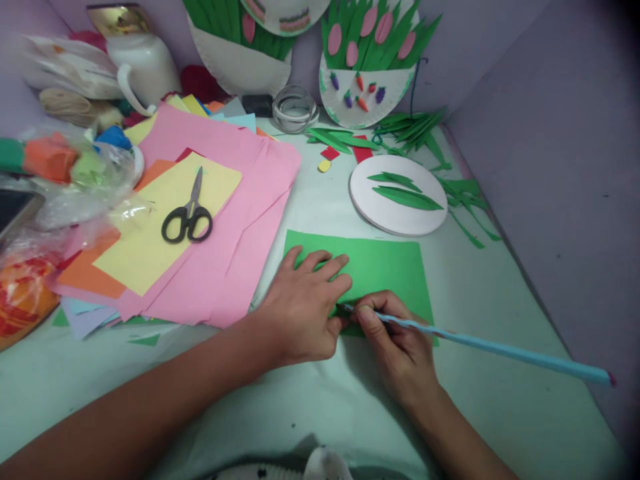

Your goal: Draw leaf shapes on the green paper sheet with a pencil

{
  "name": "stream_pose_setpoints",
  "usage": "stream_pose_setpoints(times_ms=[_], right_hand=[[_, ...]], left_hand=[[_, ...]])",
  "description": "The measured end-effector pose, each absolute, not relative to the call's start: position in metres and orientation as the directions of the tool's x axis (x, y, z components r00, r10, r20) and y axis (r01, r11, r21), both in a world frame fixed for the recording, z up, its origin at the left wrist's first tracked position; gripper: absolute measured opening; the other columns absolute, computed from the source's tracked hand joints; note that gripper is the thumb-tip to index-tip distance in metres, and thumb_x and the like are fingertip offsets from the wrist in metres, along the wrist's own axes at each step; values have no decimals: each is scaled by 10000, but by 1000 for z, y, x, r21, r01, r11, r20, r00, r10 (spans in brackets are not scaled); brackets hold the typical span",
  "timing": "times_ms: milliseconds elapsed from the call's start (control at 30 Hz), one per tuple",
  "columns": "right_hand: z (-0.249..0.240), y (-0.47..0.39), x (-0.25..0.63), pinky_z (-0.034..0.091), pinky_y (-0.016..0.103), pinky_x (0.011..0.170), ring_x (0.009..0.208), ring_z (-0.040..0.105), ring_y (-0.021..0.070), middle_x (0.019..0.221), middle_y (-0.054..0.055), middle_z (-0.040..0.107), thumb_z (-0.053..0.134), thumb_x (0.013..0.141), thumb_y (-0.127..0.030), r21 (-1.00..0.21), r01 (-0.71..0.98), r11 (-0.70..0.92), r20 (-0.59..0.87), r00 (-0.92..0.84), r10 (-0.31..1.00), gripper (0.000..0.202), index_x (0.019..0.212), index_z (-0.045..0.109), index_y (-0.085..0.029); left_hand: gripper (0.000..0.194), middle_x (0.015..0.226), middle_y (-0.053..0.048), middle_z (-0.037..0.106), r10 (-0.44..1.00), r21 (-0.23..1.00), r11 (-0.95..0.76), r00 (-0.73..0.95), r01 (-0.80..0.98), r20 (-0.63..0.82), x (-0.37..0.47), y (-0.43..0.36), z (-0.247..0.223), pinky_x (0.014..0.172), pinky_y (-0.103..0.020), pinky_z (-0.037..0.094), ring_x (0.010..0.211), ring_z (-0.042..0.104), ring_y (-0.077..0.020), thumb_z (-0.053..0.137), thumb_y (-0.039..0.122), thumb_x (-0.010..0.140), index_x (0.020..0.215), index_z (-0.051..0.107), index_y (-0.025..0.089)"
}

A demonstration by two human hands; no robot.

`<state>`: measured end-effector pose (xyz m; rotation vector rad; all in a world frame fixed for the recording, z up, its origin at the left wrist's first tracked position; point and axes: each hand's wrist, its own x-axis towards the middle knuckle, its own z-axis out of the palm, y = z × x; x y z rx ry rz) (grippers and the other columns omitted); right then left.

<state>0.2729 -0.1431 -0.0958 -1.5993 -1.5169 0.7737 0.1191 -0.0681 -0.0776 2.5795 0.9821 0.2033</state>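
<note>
A green sheet of paper (390, 267) lies flat on the pale table. My left hand (307, 303) rests on its left part with the fingers spread, palm down. My right hand (400, 340) is closed round a long light-blue pencil (500, 347) near its tip. The tip points left and meets the paper beside my left thumb and index finger. The pencil's far end reaches out to the right, over the table. Whether there is a line under the tip is too small to tell.
Black scissors (188, 217) lie on yellow paper (137, 250) over pink sheets (250, 220) at the left. Behind the green sheet is a white plate (365, 200) with green paper leaves. Cut green strips (415, 130), a tape roll (295, 110) and a white jug (145, 70) stand or lie farther back.
</note>
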Motion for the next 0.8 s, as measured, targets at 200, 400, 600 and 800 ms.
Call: stream_pose_setpoints(times_ms=[200,400,600,800], right_hand=[[-96,-144,273,377,245,525,556,501,125,594,-38,544,471,928,-360,-865,502,-8,50,103,993,229,765,549,-221],[-95,-143,273,337,240,487,504,439,113,552,-53,478,466,927,-352,-870,493,-12,42,98,994,234,748,537,-219],[-94,-143,273,331,235,490,505,435,109,557,-56,474,468,922,-337,-866,499,-7,47,95,994,219,754,543,-217],[-96,-144,273,334,237,497,512,438,110,560,-57,471,462,927,-338,-877,481,3,50,86,995,226,749,536,-219]], left_hand=[[314,1432,-71,449,646,391,-695,763,604,-32,116,-66,-73,1048,-628,237,1267,393,-320,603,341,790,1068,585,196],[261,1401,-39,487,620,368,-719,784,590,-47,116,-58,-71,1016,-621,269,1225,434,-294,394,182,909,1051,610,214],[172,1338,-41,545,646,335,-725,763,602,28,122,-58,-81,1012,-619,274,1169,467,-298,466,231,924,951,634,204],[144,1334,-34,550,646,326,-730,762,601,44,121,-58,-84,1015,-617,277,1162,470,-304,516,269,912,961,637,206]])
